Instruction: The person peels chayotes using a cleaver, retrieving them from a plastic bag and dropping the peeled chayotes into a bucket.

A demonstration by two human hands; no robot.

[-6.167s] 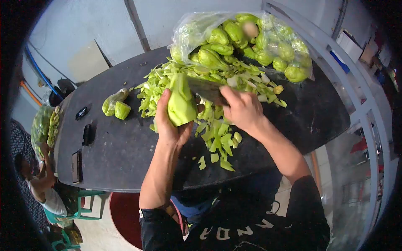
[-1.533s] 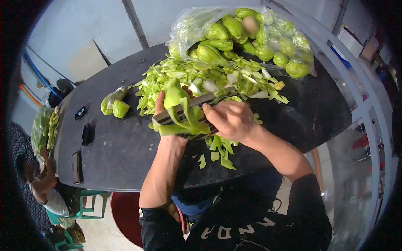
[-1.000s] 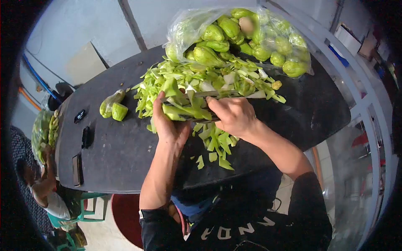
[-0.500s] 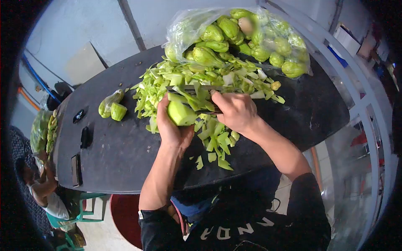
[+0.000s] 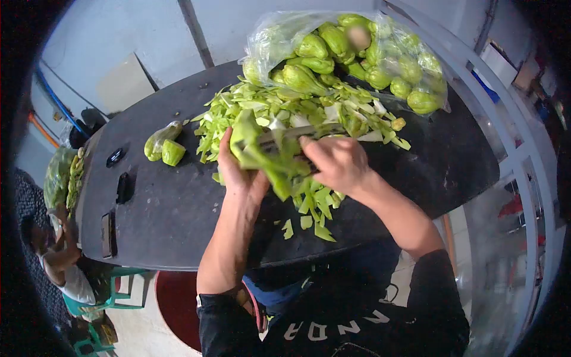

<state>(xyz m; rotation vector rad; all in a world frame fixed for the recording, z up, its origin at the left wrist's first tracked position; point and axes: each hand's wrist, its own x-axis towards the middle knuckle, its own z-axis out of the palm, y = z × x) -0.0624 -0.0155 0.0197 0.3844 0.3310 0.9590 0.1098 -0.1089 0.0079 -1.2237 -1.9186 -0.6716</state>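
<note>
My left hand (image 5: 241, 175) is closed around a partly peeled green chayote (image 5: 242, 128), held over the dark table. My right hand (image 5: 339, 160) grips a knife, its blade (image 5: 297, 132) lying across the chayote. Motion blurs the blade's edge and the green strips hanging beside it. Under and beyond both hands spreads a heap of chayote peelings (image 5: 217, 122), with smaller scraps (image 5: 321, 211) nearer my body.
A clear plastic bag (image 5: 267, 41) of whole chayotes (image 5: 333, 40) lies at the back. Left of the heap are a bagged piece (image 5: 156, 143) and a cut chayote piece (image 5: 173, 153). Several dark objects line the table's (image 5: 166, 220) left side. A seated person (image 5: 65, 268) is at far left.
The chayote in my left hand has been tilted and raised, its pale cut end no longer facing me. A long green strip now hangs by the knife. My right hand stays close.
</note>
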